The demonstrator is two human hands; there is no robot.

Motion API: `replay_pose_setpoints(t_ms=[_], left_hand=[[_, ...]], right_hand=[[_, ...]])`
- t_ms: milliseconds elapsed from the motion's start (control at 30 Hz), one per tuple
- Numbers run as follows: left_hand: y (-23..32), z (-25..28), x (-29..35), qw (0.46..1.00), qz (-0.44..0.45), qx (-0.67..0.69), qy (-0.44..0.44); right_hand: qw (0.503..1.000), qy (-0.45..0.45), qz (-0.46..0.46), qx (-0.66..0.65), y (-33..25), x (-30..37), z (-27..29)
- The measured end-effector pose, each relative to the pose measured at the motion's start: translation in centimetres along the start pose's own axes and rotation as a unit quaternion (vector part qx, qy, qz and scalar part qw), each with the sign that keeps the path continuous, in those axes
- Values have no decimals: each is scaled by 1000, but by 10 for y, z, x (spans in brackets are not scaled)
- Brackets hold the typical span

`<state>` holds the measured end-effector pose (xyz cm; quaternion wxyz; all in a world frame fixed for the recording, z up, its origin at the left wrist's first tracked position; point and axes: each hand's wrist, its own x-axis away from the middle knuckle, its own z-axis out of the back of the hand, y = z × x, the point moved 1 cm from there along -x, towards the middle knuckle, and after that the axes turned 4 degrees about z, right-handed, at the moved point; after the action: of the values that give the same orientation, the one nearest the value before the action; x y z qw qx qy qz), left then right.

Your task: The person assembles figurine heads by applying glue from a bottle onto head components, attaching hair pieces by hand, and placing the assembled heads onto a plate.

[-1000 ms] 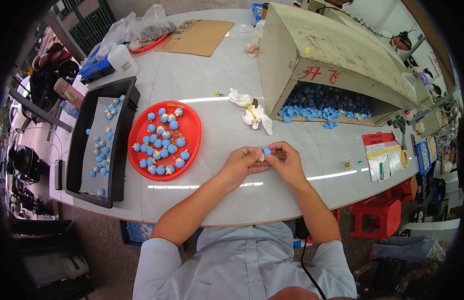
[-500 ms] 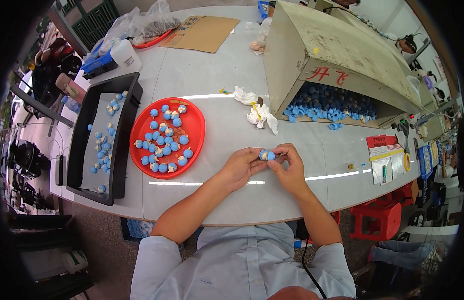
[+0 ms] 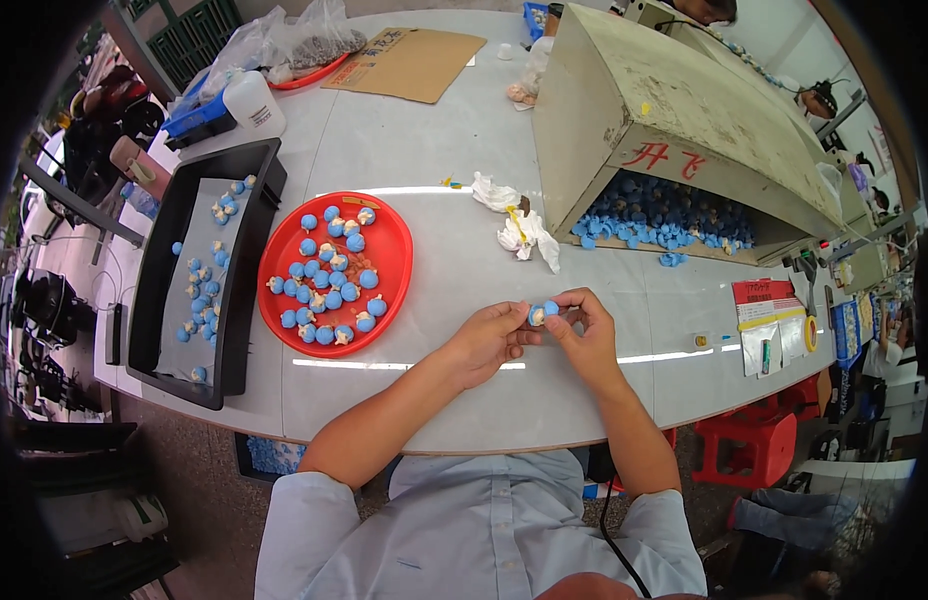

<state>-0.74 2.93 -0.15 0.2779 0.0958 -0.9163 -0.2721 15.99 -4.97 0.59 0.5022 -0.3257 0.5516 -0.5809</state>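
Above the table's near part, a small blue and cream ball-shaped piece [image 3: 537,316] sits between my two hands. My right hand [image 3: 589,345] pinches its right side between thumb and forefinger. From the other side, the thumb and fingertips of my left hand [image 3: 487,345] close on the cream part. A red round tray [image 3: 401,290] lies left of my hands, with many similar blue and cream pieces [image 3: 333,300] in it. Farther left, more such pieces rest on a pale sheet inside a black tray [image 3: 239,330].
A beige metal housing [image 3: 574,140] at the right holds a heap of blue pieces [image 3: 664,215] in its opening. Crumpled white tissue [image 3: 527,240] lies before it. Flat packets [image 3: 769,325], scissors [image 3: 810,295] and yellow tape [image 3: 810,334] lie far right. Cardboard [image 3: 409,65] lies at the back.
Both hands have shifted slightly to the right with the piece, and it has turned a little between the fingers. The whole view has moved slightly.
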Motion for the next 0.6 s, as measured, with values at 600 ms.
replay_pose_setpoints(t_ms=[600], left_hand=[[-9, -2, -4, 999, -24, 30, -8]], right_hand=[[978, -73, 70, 184, -33, -8, 6]])
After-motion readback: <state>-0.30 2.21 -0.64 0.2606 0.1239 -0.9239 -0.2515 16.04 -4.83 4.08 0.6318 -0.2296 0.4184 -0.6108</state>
